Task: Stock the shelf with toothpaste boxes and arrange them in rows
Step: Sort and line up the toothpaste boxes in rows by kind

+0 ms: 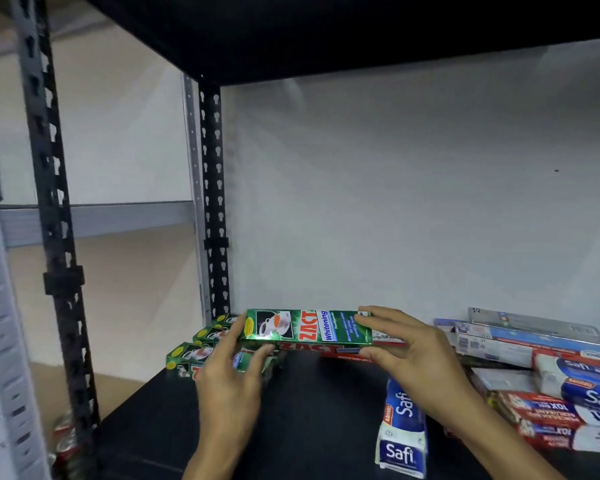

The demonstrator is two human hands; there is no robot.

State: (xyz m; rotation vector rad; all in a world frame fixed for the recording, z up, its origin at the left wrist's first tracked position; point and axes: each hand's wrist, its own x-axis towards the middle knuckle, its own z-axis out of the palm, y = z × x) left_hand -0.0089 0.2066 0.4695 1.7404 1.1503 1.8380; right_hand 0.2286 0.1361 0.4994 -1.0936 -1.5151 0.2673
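Black shelf, white wall behind; left hand and right hand pinch the green box.

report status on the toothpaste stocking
Left hand and right hand grip the ends of a green Zact box. Level over the red Zact box at the back. Loose Safi box by right forearm.

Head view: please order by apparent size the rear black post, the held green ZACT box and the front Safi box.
Largest: rear black post.
Then green ZACT box and front Safi box: they look alike, and the Safi box lies nearer the camera, so unranked.
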